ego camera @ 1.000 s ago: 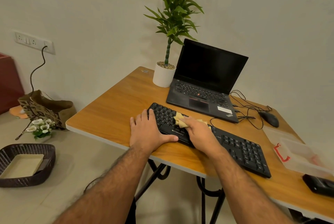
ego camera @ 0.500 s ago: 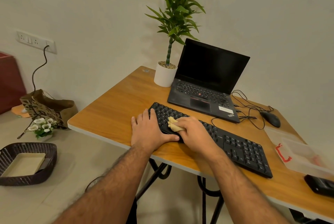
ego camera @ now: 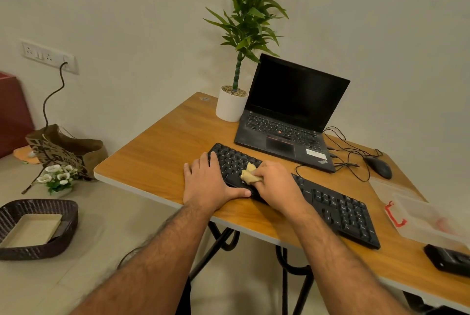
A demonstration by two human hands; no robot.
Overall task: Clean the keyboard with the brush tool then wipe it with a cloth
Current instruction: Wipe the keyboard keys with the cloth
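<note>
my right hand (ego camera: 276, 185) is closed around a bunched yellow cloth (ego camera: 249, 175), pressing it onto the left part of the black keyboard (ego camera: 338, 210). the cloth pokes out toward 10 o'clock from my fist. my left hand (ego camera: 211, 183) lies flat and spread on the keyboard's left end, thumb along its near edge, holding nothing. the keyboard sits slanted on the wooden table (ego camera: 157, 152). at 12 o'clock from it is an open laptop (ego camera: 290, 114), with a potted plant (ego camera: 234, 103) just beside it, and at 2 o'clock a mouse (ego camera: 379, 167). i see no brush.
</note>
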